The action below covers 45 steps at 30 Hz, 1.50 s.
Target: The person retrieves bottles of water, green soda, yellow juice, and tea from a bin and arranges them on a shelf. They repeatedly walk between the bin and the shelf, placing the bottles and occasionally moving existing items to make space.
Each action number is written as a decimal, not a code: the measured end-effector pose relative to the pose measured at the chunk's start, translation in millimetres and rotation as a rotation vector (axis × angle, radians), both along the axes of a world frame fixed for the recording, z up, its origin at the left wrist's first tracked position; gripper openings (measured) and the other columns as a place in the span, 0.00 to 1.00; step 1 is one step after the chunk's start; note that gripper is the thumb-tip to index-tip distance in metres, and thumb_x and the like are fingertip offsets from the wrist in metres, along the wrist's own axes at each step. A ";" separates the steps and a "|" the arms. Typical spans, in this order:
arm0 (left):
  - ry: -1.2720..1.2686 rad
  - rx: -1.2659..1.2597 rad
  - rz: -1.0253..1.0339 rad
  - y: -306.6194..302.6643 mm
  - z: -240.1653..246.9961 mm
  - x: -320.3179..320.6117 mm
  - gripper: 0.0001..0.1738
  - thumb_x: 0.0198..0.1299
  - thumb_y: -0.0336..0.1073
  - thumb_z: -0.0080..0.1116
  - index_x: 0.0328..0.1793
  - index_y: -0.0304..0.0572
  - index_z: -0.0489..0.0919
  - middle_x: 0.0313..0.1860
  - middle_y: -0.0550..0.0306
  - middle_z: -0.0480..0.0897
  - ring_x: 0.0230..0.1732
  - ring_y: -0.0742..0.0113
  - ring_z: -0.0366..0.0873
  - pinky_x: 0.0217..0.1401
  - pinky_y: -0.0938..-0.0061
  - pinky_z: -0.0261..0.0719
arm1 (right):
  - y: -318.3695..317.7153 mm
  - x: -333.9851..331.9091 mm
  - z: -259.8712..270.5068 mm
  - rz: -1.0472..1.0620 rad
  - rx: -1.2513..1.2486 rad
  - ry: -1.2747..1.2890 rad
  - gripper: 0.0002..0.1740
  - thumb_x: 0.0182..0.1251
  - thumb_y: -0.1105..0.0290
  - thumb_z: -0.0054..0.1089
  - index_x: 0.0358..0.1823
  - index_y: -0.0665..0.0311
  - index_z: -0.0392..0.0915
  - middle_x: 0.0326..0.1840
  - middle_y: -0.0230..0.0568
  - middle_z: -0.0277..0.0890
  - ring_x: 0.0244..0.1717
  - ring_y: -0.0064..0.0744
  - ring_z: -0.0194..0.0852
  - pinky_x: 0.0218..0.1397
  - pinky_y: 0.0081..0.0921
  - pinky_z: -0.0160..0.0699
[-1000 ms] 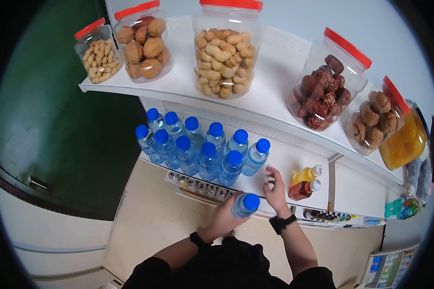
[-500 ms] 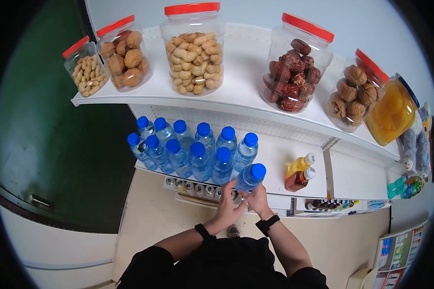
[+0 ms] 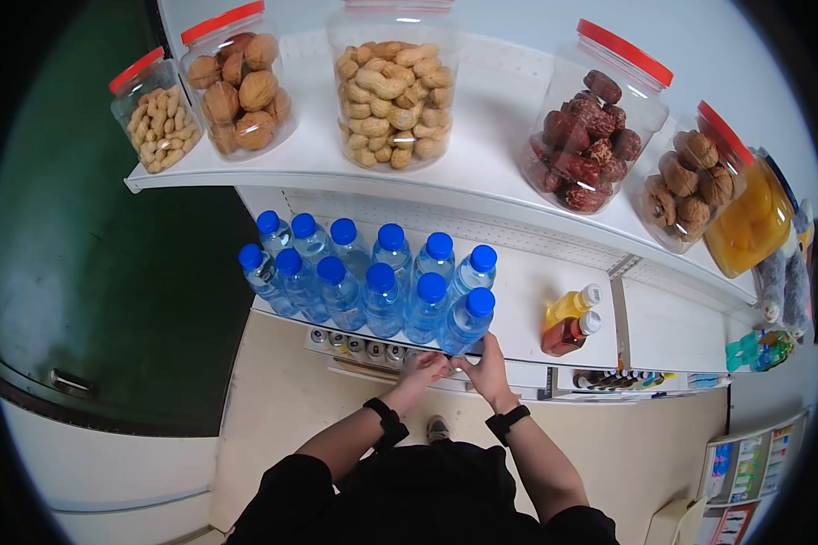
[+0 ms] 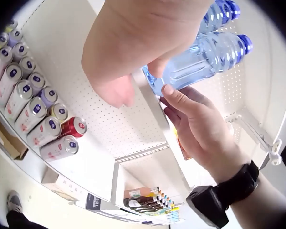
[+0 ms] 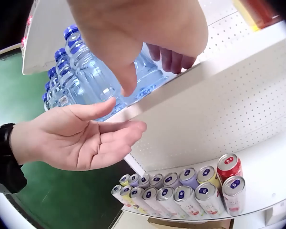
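Note:
A clear water bottle (image 3: 468,322) with a blue cap stands upright at the front right end of two rows of similar bottles (image 3: 341,295) on the middle shelf. My right hand (image 3: 488,374) holds it low by the base, with the thumb on the front side and the fingers (image 5: 171,58) round the far side. Just left of it, below the shelf's front edge, my left hand (image 5: 81,140) has its palm turned up and fingers extended, holding nothing. In the left wrist view the right thumb (image 4: 178,99) lies at the bottle's bottom.
Yellow (image 3: 568,307) and red-brown (image 3: 568,334) bottles stand to the right on the same shelf (image 3: 518,282). Red-lidded jars of peanuts (image 3: 395,104), walnuts (image 3: 245,95) and dates (image 3: 591,145) line the shelf above. Several drink cans (image 5: 181,195) sit on the shelf below.
The bottle has gone from my left hand to the shelf, into the front row's right end. My right hand came across to its base, and the left hand has let go and drawn back.

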<state>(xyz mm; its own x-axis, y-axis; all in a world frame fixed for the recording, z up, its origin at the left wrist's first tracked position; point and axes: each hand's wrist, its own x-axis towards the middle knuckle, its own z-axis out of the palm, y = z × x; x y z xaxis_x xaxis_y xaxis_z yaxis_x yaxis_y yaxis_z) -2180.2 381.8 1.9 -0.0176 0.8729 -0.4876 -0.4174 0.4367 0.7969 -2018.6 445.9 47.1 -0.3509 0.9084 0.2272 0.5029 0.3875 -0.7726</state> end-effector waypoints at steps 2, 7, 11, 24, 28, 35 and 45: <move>-0.106 -0.017 0.045 1.1 -6.6 -0.1 0.17 0.68 0.43 0.61 0.55 0.40 0.78 0.49 0.56 0.83 0.52 0.67 0.81 0.57 0.70 0.78 | 1.4 6.2 -6.3 -0.011 -0.042 -0.018 0.39 0.50 0.71 0.78 0.64 0.69 0.68 0.54 0.55 0.80 0.54 0.49 0.80 0.59 0.37 0.77; -0.246 -0.023 0.108 7.2 -10.8 -2.1 0.17 0.66 0.42 0.64 0.53 0.38 0.80 0.48 0.57 0.84 0.52 0.67 0.82 0.59 0.70 0.78 | 1.5 6.0 -4.5 -0.048 -0.097 -0.037 0.33 0.52 0.72 0.75 0.61 0.69 0.74 0.54 0.58 0.79 0.54 0.55 0.79 0.59 0.39 0.77; -0.242 -0.060 0.131 10.3 -11.5 -0.6 0.17 0.66 0.42 0.64 0.53 0.37 0.80 0.50 0.54 0.84 0.53 0.65 0.82 0.60 0.69 0.79 | 1.1 4.5 -3.7 -0.064 -0.099 -0.045 0.32 0.53 0.73 0.74 0.61 0.68 0.74 0.53 0.59 0.80 0.53 0.55 0.79 0.58 0.39 0.78; -0.210 -0.079 0.111 15.7 -10.9 -2.0 0.20 0.65 0.44 0.65 0.56 0.38 0.78 0.52 0.51 0.84 0.54 0.61 0.82 0.58 0.68 0.79 | -3.2 -3.3 -6.9 -0.144 -0.128 0.000 0.33 0.54 0.73 0.73 0.64 0.69 0.73 0.54 0.59 0.79 0.54 0.54 0.79 0.59 0.39 0.77; -0.242 -0.068 0.012 5.0 -14.7 -9.7 0.21 0.65 0.42 0.64 0.59 0.42 0.75 0.52 0.52 0.83 0.53 0.61 0.82 0.58 0.67 0.79 | -11.6 0.9 -4.9 -0.139 -0.015 0.028 0.37 0.55 0.72 0.73 0.67 0.69 0.68 0.58 0.59 0.76 0.57 0.53 0.77 0.61 0.39 0.75; 0.126 -0.046 -0.150 -42.2 -49.8 -30.0 0.29 0.61 0.34 0.65 0.68 0.45 0.69 0.49 0.54 0.83 0.44 0.64 0.83 0.49 0.69 0.80 | -100.0 106.3 -37.1 -0.454 -0.007 0.056 0.27 0.60 0.80 0.62 0.61 0.67 0.68 0.57 0.50 0.71 0.54 0.45 0.75 0.58 0.35 0.77; 1.445 0.172 -0.873 -179.3 -128.4 -26.2 0.38 0.48 0.30 0.59 0.71 0.40 0.66 0.57 0.38 0.77 0.60 0.41 0.74 0.65 0.54 0.73 | -471.4 382.8 -173.6 -1.494 -0.836 -0.188 0.32 0.52 0.76 0.62 0.60 0.73 0.62 0.62 0.63 0.57 0.63 0.61 0.63 0.69 0.45 0.66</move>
